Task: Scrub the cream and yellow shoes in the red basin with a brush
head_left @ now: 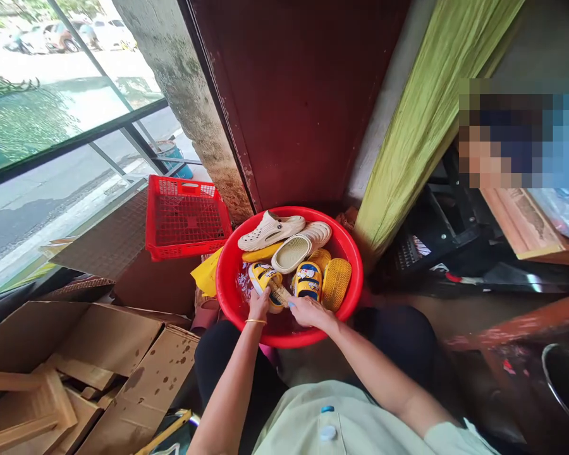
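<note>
A round red basin (354, 253) stands between my knees with water and several shoes in it. My left hand (259, 306) is closed on a small yellow cartoon-print slipper (262, 276) at the basin's near left. My right hand (310, 312) grips a scrubbing brush (279, 293), its bristles against the slipper; a bit of blue shows at the grip. Beside it lies a matching yellow slipper (308, 279), and a yellow sole (336, 284) faces up at the right. Behind them rest two cream clogs, one on its side (268, 232) and one with its opening toward me (294, 251).
A red plastic crate (188, 218) sits left of the basin. Lower left is an open cardboard box (123, 373) with wooden pieces. Ahead are a dark red door (303, 107) and a green curtain (408, 145). A blurred-out person (521, 136) is at the right.
</note>
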`<state>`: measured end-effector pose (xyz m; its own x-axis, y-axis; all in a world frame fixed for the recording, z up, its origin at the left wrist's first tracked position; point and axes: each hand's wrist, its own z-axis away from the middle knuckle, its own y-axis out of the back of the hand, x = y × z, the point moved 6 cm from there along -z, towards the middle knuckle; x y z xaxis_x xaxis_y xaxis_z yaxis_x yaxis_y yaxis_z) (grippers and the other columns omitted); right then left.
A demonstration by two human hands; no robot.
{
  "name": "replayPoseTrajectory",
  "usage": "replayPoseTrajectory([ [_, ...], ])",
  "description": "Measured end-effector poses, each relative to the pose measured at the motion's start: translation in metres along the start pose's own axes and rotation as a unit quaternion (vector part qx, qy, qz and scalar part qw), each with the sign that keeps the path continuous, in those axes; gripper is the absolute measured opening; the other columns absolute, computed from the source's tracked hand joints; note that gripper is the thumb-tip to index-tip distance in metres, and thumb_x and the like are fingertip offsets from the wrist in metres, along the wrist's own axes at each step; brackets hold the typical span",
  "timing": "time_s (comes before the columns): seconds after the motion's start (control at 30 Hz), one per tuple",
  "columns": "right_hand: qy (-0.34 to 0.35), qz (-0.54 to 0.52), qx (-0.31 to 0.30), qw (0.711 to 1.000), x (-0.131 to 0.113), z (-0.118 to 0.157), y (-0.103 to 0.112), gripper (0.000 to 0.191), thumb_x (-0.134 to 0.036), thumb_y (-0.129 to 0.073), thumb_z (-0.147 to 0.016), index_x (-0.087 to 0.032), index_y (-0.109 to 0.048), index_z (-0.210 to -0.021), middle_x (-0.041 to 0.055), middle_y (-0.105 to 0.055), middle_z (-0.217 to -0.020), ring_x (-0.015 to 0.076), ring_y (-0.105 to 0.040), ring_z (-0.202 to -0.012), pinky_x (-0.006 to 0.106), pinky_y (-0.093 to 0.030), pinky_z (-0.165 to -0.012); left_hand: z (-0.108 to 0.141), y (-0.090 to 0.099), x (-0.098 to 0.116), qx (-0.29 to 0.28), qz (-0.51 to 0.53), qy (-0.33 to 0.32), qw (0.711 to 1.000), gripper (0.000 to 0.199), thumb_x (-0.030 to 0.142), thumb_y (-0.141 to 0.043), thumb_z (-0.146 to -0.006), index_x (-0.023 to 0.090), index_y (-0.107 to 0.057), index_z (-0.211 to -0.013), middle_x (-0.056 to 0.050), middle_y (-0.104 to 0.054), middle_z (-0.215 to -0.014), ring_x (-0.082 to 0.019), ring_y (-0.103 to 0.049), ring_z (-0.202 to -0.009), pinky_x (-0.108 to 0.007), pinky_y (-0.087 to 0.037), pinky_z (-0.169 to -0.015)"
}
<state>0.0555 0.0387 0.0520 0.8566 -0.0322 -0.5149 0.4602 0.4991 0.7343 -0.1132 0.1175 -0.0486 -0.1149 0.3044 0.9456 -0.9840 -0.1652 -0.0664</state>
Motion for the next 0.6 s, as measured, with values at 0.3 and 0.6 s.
replayPoseTrajectory([
  [0.3,0.027,-0.022,-0.058,0.998,0.055,0.060,0.013,0.046,-0.032,-0.053,-0.096,-0.033,-0.068,-0.139,0.0038,-0.079,-0.100,0.0209,-0.072,-0.083,0.027,-0.051,-0.074,-0.009,0.009,-0.014,0.078,0.021,0.052,0.995,0.055,0.032,-0.073,-0.079,0.016,-0.064,-0.131,-0.013,-0.074,-0.119,-0.031,-0.067,-0.119,-0.045,-0.052,-0.104],
  [0.6,-0.045,-0.221,0.035,0.974,0.070,0.064,-0.001,0.054,-0.039,-0.048,-0.101,-0.026,-0.052,-0.153,-0.0009,-0.073,-0.081,0.0132,-0.065,-0.060,0.022,-0.053,-0.057,0.002,0.009,-0.006,0.053,0.121,0.162,0.978,0.030,0.024,-0.066,-0.086,0.013,-0.069,-0.113,-0.012,-0.076,-0.096,-0.025,-0.075,-0.093,-0.039,-0.061,-0.087],
])
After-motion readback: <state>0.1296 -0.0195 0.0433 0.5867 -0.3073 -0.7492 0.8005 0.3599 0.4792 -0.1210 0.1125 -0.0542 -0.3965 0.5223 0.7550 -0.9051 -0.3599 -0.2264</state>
